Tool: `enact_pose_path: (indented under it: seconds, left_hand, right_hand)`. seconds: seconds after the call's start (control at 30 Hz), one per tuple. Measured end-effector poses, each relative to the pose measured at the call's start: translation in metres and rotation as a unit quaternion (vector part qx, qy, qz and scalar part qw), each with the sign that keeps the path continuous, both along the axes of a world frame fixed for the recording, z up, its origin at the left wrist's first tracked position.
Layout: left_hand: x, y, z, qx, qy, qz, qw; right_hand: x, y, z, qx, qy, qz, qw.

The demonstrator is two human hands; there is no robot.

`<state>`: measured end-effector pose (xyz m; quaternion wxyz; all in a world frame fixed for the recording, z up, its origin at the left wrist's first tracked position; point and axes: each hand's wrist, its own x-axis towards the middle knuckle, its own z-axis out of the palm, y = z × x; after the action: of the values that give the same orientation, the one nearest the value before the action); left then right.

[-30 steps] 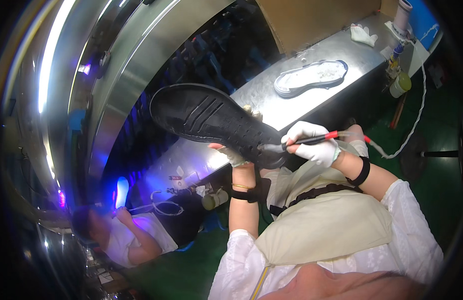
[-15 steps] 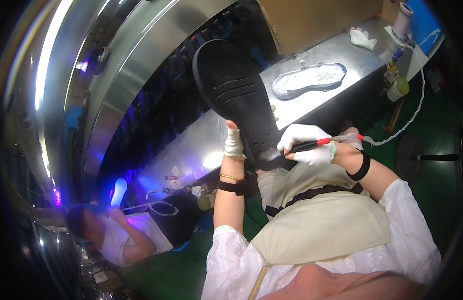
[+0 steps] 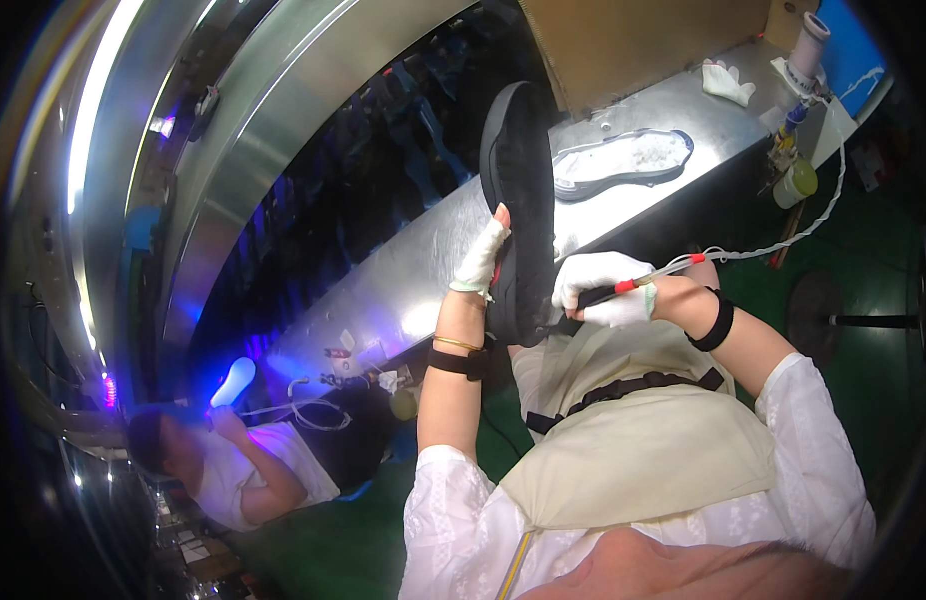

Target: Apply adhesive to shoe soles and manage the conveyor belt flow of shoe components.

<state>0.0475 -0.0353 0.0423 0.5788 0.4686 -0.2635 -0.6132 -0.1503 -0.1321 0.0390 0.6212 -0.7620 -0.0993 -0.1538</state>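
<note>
A black shoe sole (image 3: 533, 210) stands almost edge-on in front of me, its toe end pointing up and away. My left hand (image 3: 479, 260), in a white fingerless glove, grips it from the left side near the heel half. Close by the heel end is my right hand (image 3: 611, 285), gloved in white with bare fingertips, closed round a dark-handled brush (image 3: 598, 297) with red bands. A clear tube (image 3: 673, 266) runs from the brush's back end. Whether the bristles touch the sole is hard to see. Another sole (image 3: 623, 160), its upturned inside whitish, lies on the metal bench (image 3: 383, 275).
At the bench's far right are a white glove (image 3: 728, 83), a pink cylinder (image 3: 807, 48) and a yellow-green jar (image 3: 795, 184). A cardboard sheet (image 3: 643, 50) stands behind. Beyond runs a dark conveyor (image 3: 363, 150). A co-worker (image 3: 273, 460) at left holds a blue-lit sole (image 3: 233, 382).
My left hand has turned the black sole from face-up to nearly edge-on and shifted it right. The brush has come off the heel surface to its edge, my right hand moving slightly left.
</note>
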Motion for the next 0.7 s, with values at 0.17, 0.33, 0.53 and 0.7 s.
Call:
enact_pose_path:
  seconds: [0.17,0.33,0.53,0.7]
  left_hand:
    - [-0.008,0.003,0.001,0.059,0.001,0.066,0.996]
    - [0.011,0.005,-0.017,0.004,0.048,0.043,0.998]
    - [-0.004,0.007,-0.001,0.044,-0.043,0.08,0.995]
    - [0.003,0.026,-0.015,-0.032,0.075,0.083,0.993]
  right_hand:
    - [-0.003,-0.013,0.003,0.12,0.059,0.069,0.989]
    - [0.001,-0.01,0.0,0.036,0.01,0.013,0.999]
    - [0.0,-0.017,0.012,0.088,-0.036,-0.025,0.995]
    - [-0.007,-0.02,0.001,0.025,0.154,-0.009,0.988]
